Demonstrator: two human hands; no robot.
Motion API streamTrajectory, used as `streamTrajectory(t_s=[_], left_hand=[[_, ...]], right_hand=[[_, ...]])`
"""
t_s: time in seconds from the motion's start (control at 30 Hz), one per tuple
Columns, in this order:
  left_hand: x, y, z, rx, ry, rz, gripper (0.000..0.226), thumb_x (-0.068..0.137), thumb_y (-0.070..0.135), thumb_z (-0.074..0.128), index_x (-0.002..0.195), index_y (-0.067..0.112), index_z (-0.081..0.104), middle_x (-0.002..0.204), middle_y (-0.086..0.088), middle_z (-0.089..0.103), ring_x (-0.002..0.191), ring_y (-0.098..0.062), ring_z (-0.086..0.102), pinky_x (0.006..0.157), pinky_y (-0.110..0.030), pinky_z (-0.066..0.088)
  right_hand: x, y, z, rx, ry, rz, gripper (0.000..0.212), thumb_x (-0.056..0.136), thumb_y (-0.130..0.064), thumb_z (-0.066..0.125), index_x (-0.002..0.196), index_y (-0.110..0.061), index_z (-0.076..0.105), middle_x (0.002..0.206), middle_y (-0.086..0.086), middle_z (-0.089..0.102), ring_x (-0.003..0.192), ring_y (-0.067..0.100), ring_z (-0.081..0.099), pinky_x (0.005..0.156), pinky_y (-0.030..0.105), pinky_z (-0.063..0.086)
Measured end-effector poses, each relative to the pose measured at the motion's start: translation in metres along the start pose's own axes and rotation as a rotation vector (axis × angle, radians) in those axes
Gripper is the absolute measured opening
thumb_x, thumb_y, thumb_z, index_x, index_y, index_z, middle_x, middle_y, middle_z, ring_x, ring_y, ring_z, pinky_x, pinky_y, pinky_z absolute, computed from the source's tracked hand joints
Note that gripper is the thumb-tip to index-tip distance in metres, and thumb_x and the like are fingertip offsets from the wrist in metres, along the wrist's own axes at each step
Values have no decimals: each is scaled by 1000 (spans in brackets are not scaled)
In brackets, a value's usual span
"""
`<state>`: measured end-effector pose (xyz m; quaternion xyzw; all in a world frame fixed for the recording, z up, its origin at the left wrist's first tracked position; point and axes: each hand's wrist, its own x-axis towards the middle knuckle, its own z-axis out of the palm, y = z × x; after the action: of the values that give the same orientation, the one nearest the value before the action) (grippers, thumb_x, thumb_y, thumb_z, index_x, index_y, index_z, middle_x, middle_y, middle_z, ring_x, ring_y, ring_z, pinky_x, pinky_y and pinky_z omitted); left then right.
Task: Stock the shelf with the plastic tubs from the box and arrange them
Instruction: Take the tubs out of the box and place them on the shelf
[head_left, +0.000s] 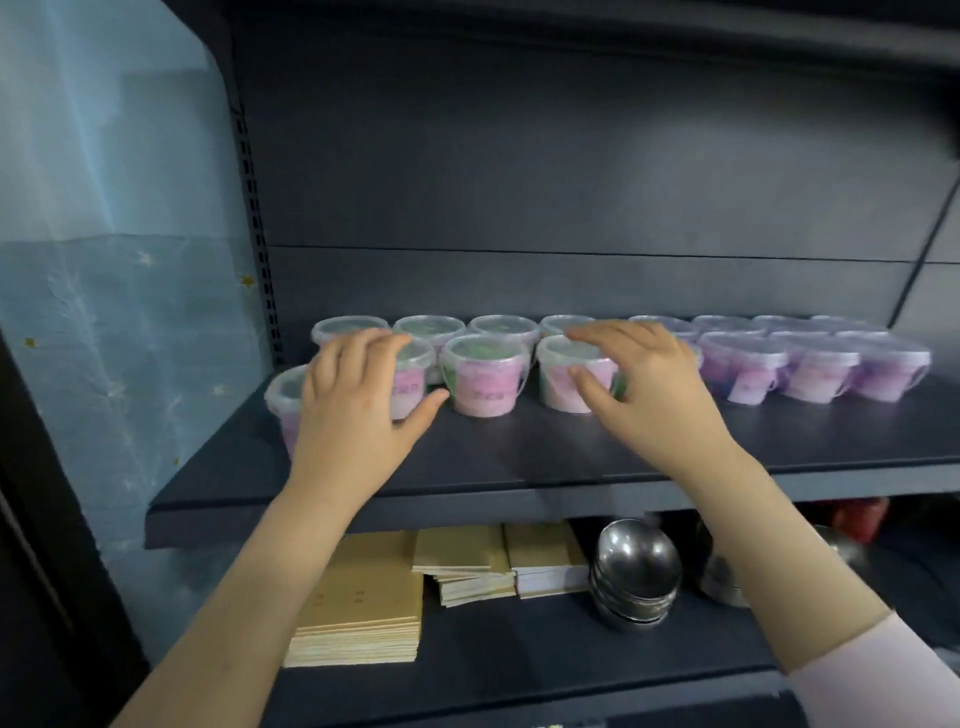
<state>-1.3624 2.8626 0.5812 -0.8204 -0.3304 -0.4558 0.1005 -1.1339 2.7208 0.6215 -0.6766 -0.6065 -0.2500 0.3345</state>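
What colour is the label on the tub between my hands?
The tub has a pink label; head view.

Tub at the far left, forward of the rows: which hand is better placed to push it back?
Probably the left hand: it is next to that tub; the right hand is over tubs further right.

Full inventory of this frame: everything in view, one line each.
plastic tubs: over a dozen, exact count unclear; clear, with pink or purple contents; two rows on the upper shelf
upper shelf: one, dark grey, centre
paper stacks: three, tan, left on the lower shelf
metal bowls: one stack, silver, lower shelf; more partly hidden to its right
red item: one, blurred, lower shelf far right
fabric: one, pale blue with stars, left of the shelving
left hand: fingers spread over a front-row tub, left
right hand: fingers spread over a front-row tub, centre
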Motion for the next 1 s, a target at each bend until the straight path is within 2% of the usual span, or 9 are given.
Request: streamTrajectory(t_s=[0.13, 0.27, 0.43, 0.63, 0.77, 1.0], left_hand=[[7, 104, 12, -45, 38, 121, 42, 85, 40, 63, 119, 15, 59, 127, -5, 54, 118, -32, 46, 97, -46, 40], [-7, 215, 29, -191, 25, 232, 35, 88, 36, 57, 116, 16, 59, 122, -3, 56, 115, -29, 48, 96, -43, 40], [-41, 335, 64, -353, -64, 301, 33, 88, 32, 61, 117, 16, 60, 121, -2, 57, 115, -26, 49, 93, -42, 42], [-92, 451, 127, -523, -294, 368, 29, 89, 32, 60, 114, 18, 59, 118, 2, 57, 112, -23, 50, 92, -38, 43], [-134, 515, 180, -613, -477, 422, 30, 90, 31, 59, 116, 16, 59, 119, 2, 57, 114, -22, 50, 93, -37, 43], [-195, 614, 287, -729, -800, 422, 28, 88, 31, 61, 114, 19, 61, 116, 3, 60, 110, -19, 53, 87, -34, 45]], right_hand=[[-52, 45, -89, -105, 78, 57, 33, 87, -27, 65, 119, -19, 66, 122, 0, 66, 114, 29, 57, 96, 47, 43], [-127, 99, -165, -227, 84, 185, 34, 87, -28, 65, 119, -20, 66, 121, 0, 66, 112, 29, 56, 94, 43, 44], [-229, 165, -228, -277, 47, 409, 37, 89, -29, 64, 125, -19, 63, 123, 0, 65, 115, 27, 54, 100, 38, 40], [-344, 235, -257, -261, 24, 729, 36, 93, -33, 59, 128, -24, 59, 126, -4, 61, 121, 20, 48, 99, 32, 36], [-415, 282, -255, -221, 15, 975, 32, 92, -29, 58, 124, -30, 59, 124, -4, 61, 117, 18, 49, 97, 39, 42], [-508, 377, -238, -146, 36, 1328, 31, 90, -21, 63, 121, -20, 64, 120, 0, 65, 112, 21, 57, 96, 40, 48]])
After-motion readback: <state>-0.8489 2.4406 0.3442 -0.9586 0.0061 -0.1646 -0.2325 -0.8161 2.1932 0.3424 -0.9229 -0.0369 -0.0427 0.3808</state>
